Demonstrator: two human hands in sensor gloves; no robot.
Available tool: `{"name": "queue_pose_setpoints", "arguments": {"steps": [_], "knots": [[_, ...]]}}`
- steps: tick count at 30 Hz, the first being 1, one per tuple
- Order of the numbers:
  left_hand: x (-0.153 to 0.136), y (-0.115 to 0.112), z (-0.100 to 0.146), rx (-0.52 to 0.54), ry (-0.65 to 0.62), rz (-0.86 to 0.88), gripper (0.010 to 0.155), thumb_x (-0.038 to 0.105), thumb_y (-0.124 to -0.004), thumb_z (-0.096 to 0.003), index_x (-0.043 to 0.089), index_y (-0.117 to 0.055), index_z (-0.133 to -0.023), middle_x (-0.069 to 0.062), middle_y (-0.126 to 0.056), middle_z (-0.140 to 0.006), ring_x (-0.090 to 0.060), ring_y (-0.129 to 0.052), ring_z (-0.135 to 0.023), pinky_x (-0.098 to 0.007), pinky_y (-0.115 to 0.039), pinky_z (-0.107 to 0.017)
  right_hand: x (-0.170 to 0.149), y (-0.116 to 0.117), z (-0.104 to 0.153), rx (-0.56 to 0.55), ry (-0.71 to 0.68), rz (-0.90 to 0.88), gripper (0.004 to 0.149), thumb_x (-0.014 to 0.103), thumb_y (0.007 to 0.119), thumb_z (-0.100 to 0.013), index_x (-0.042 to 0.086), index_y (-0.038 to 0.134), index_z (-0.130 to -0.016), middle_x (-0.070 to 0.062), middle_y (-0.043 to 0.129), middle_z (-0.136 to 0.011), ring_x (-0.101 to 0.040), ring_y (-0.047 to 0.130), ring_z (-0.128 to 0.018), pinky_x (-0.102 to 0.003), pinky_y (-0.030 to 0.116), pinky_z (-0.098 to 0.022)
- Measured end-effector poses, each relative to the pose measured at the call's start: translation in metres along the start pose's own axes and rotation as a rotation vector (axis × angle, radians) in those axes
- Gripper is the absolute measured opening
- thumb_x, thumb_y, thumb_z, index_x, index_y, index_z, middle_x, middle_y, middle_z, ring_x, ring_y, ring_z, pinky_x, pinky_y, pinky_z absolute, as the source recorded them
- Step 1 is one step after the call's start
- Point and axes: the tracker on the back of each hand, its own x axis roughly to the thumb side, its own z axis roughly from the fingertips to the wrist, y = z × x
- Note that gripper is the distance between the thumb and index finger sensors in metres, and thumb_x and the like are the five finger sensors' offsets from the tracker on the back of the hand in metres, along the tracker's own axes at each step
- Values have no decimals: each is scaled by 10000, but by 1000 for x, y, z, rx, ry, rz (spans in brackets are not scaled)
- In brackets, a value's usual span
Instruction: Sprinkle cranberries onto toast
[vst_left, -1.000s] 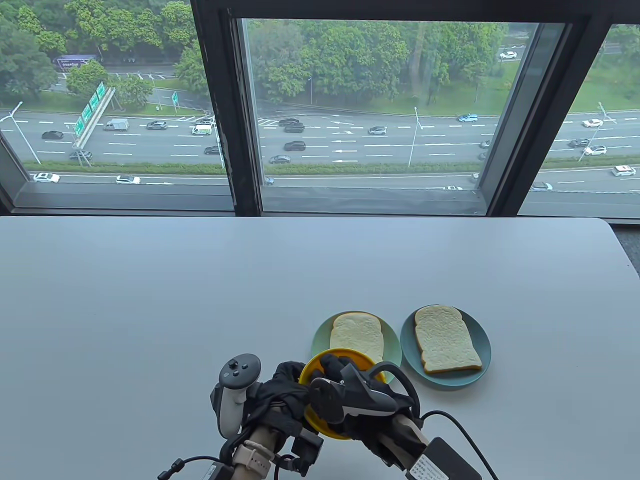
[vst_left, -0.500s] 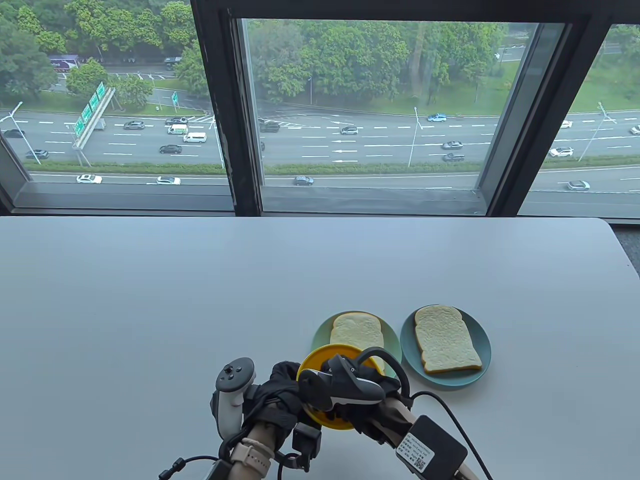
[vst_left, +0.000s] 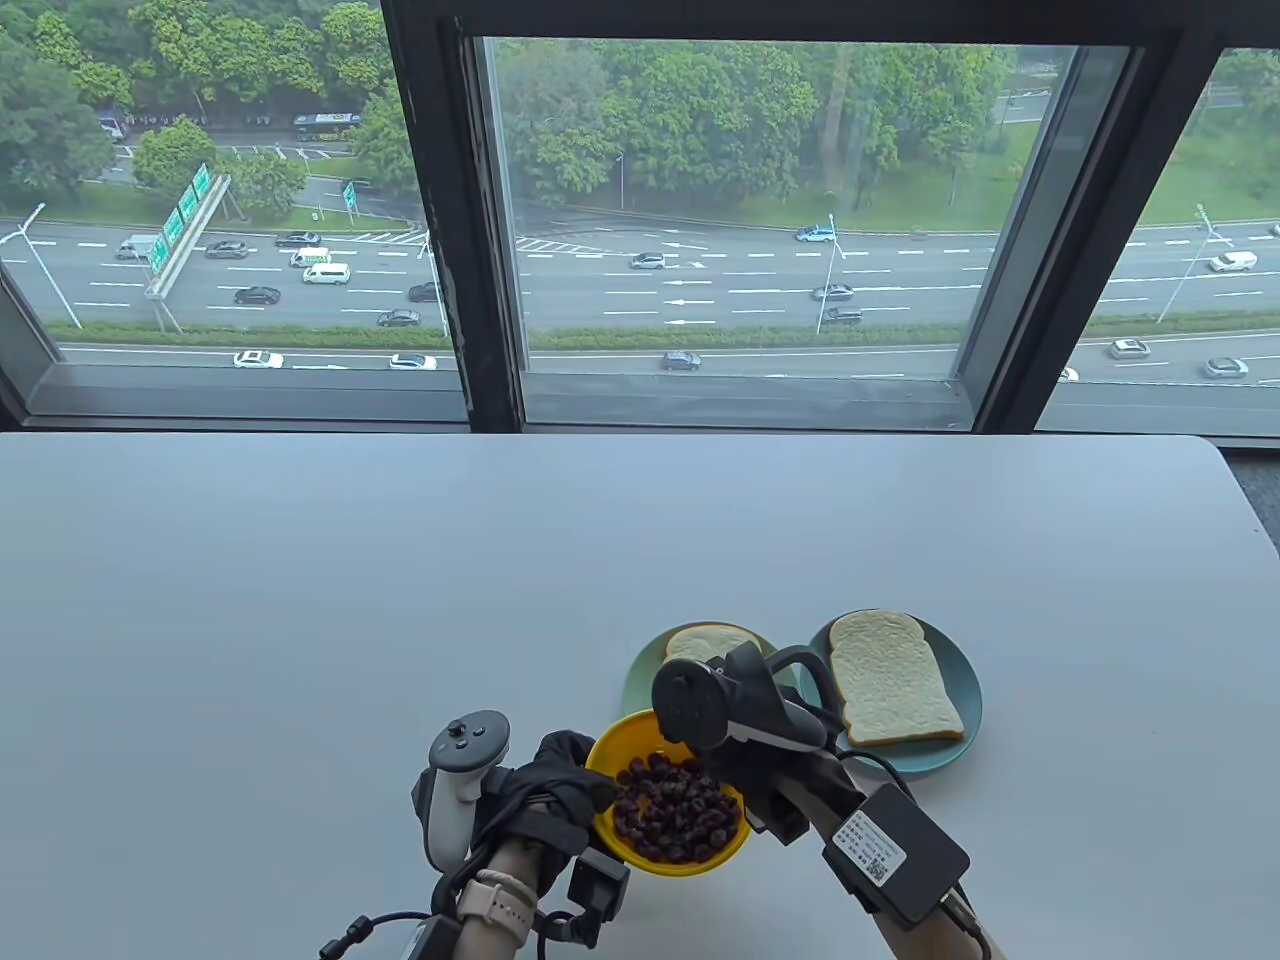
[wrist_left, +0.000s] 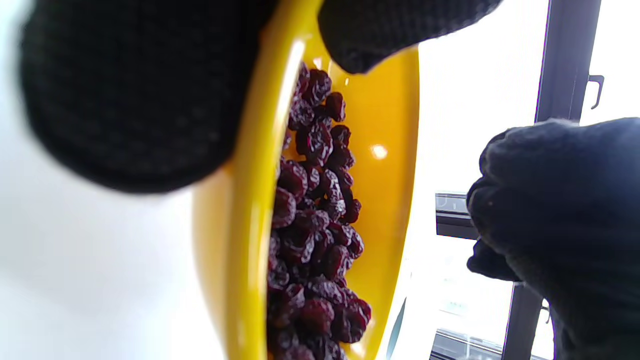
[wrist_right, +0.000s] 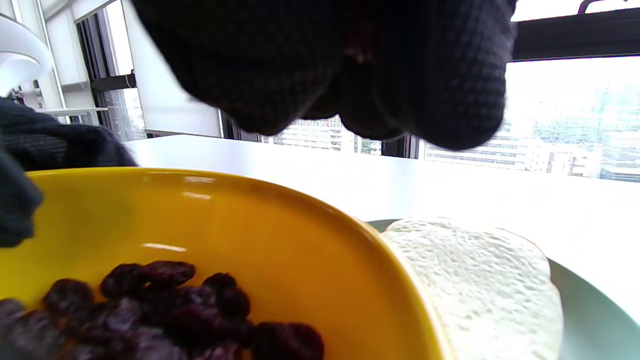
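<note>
My left hand (vst_left: 545, 790) holds a yellow bowl (vst_left: 630, 745) of dark red cranberries (vst_left: 675, 810) by its left rim, a little above the table. In the left wrist view my thumb (wrist_left: 390, 30) lies over the bowl's rim (wrist_left: 250, 210). My right hand (vst_left: 715, 745) hovers over the bowl's far edge, beside the left toast (vst_left: 705, 640) on a pale green plate (vst_left: 640, 680). Its fingers (wrist_right: 350, 65) are bunched together, with a bit of dark red between them. A second toast (vst_left: 890, 680) lies on a blue plate (vst_left: 955, 750).
The two plates sit side by side at the table's front right. The white table (vst_left: 300, 600) stretches far to the left and back, up to a window ledge (vst_left: 700, 400). Cables and a black box (vst_left: 895, 850) trail from my right wrist.
My right hand has lifted out of the bowl and moved back and right, toward the left toast. The cranberries in the bowl now show. My left hand keeps hold of the bowl.
</note>
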Motion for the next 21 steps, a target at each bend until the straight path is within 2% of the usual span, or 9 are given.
{"name": "queue_pose_setpoints", "arguments": {"steps": [4, 8, 12, 15, 18, 21], "knots": [[-1, 2, 0, 1, 25, -42, 557, 215, -780, -416, 179, -510, -902, -213, -682, -689, -390, -819, -367, -344, -989, -82, -23, 22, -39, 36, 138, -40, 285, 259, 877, -281, 401, 805, -518, 122, 798, -739, -163, 924, -600, -193, 949, -322], [-3, 4, 0, 0, 43, -36, 557, 215, -781, -416, 175, -510, -902, -218, -680, -684, -391, -818, -360, -342, -987, -77, -39, 53, -63, 95, 228, -37, 285, 265, 862, -306, 405, 787, -543, 118, 777, -758, -161, 910, -620, -192, 940, -343], [-3, 9, 0, 7, 63, -47, 555, 213, -782, -414, 176, -516, -900, -219, -682, -683, -393, -817, -360, -345, -985, -75, -52, 74, -74, 130, 278, 1, 291, 269, 857, -310, 408, 779, -553, 120, 767, -769, -159, 907, -626, -188, 938, -352], [-3, 11, -1, 7, 59, -31, 555, 214, -781, -415, 176, -515, -900, -218, -683, -683, -392, -817, -360, -344, -985, -75, -57, 82, -75, 143, 303, -37, 303, 272, 839, -327, 406, 753, -585, 109, 738, -787, -157, 883, -621, -185, 921, -365], [-4, 13, -1, 10, 57, -22, 555, 214, -780, -417, 175, -513, -902, -217, -680, -686, -392, -816, -363, -345, -985, -78, -57, 84, -74, 201, 272, -46, 375, 274, 793, -355, 378, 680, -698, 58, 657, -840, -181, 826, -657, -201, 884, -404], [-5, 14, -1, 15, 58, -23, 556, 214, -780, -417, 177, -512, -903, -218, -679, -687, -393, -814, -364, -347, -983, -80, -58, 85, -69, 255, 235, -61, 484, 323, 766, -369, 338, 582, -817, 6, 559, -893, -211, 756, -713, -233, 849, -458]]}}
